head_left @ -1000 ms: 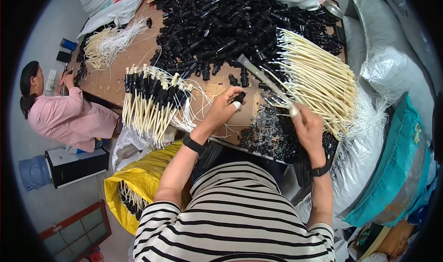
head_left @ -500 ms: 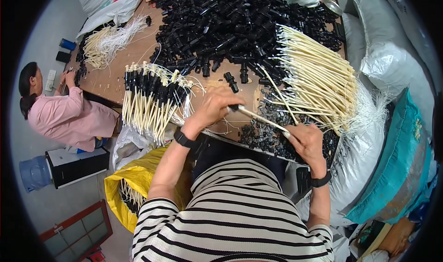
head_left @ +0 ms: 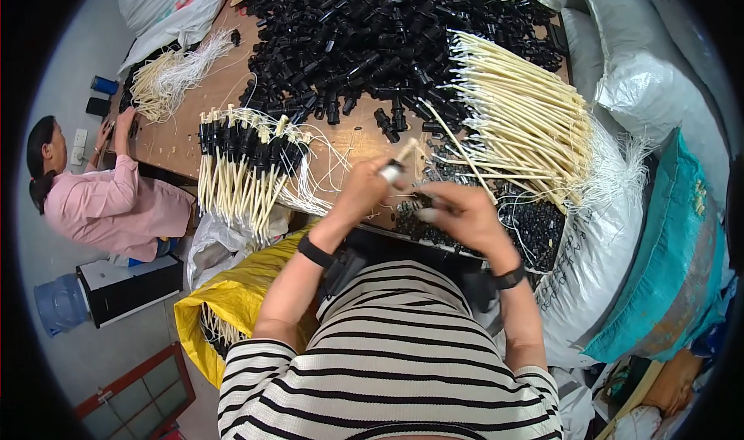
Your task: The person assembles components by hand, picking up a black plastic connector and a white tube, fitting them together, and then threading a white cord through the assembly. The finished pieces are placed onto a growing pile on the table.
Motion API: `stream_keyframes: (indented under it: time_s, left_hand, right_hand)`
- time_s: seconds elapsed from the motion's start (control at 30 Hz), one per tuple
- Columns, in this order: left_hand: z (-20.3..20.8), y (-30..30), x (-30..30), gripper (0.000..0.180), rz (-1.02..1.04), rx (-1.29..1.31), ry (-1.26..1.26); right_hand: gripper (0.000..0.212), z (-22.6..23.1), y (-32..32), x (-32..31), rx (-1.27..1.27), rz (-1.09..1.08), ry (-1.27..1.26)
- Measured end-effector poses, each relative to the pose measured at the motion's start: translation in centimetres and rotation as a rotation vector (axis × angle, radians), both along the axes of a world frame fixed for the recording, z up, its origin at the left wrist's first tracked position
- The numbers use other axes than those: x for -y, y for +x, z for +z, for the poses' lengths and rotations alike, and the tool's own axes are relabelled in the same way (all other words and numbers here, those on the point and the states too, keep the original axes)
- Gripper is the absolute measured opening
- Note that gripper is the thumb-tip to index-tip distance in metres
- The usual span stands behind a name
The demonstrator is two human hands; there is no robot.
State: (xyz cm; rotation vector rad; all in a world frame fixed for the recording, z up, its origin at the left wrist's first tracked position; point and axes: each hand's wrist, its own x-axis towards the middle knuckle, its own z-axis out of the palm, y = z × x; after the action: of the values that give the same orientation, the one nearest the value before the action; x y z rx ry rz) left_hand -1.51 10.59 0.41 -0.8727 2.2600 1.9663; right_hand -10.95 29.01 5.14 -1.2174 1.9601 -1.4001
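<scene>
My left hand (head_left: 366,190) is closed round a black plastic connector, and the end of a cream sleeved cord (head_left: 408,150) sticks out above the fingers. Close by on its right, my right hand (head_left: 463,214) has its fingers bent together over a spread of small black clips (head_left: 434,227); whatever is in the fingertips is blurred. Left of my hands lies a row of cream cords fitted with black connectors (head_left: 240,157). A thick bundle of plain cream cords (head_left: 519,115) with white thread ends rests on the right.
Black connectors (head_left: 356,45) are heaped across the far part of the brown table (head_left: 170,142). White sacks (head_left: 628,76) and a teal sack (head_left: 659,254) crowd the right side. A yellow bag (head_left: 225,293) stands below the left edge. Another person (head_left: 116,192) works at far left.
The cream cord stretched between my hands no longer shows at length; its end now rises above my left hand. My right hand has moved left and up, close to the left one.
</scene>
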Motion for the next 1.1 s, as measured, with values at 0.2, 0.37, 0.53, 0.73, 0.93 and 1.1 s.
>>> stream_keyframes:
  time_s: [0.2, 0.37, 0.53, 0.73, 0.93, 1.1]
  left_hand:
    - [0.8, 0.3, -0.7, 0.021, -0.06, -0.174, -0.235]
    - [0.6, 0.5, 0.2, 0.031, -0.282, -0.233, -0.47]
    - [0.4, 0.7, 0.1, 0.036, -0.366, -0.245, -0.512]
    - [0.7, 0.9, -0.2, 0.038, -0.426, -0.286, -0.542]
    - [1.7, 0.6, -0.1, 0.04, -0.483, -0.187, -0.445]
    - [1.1, 0.5, 0.2, 0.043, -0.535, -0.223, -0.448]
  right_hand:
    - [0.034, -2.6, 1.9, 0.4, -0.182, -0.144, 0.192]
    - [0.017, -3.1, 1.6, 0.5, -0.393, -0.281, 0.136]
    - [0.016, -3.0, 1.3, 0.8, -0.366, -0.29, 0.099]
    - [0.016, -3.3, 1.5, 0.9, -0.34, -0.206, 0.061]
    - [0.021, -3.2, 1.6, 0.7, -0.285, -0.104, 0.143]
    - [0.023, -2.7, 2.1, 1.2, -0.141, -0.137, 0.085]
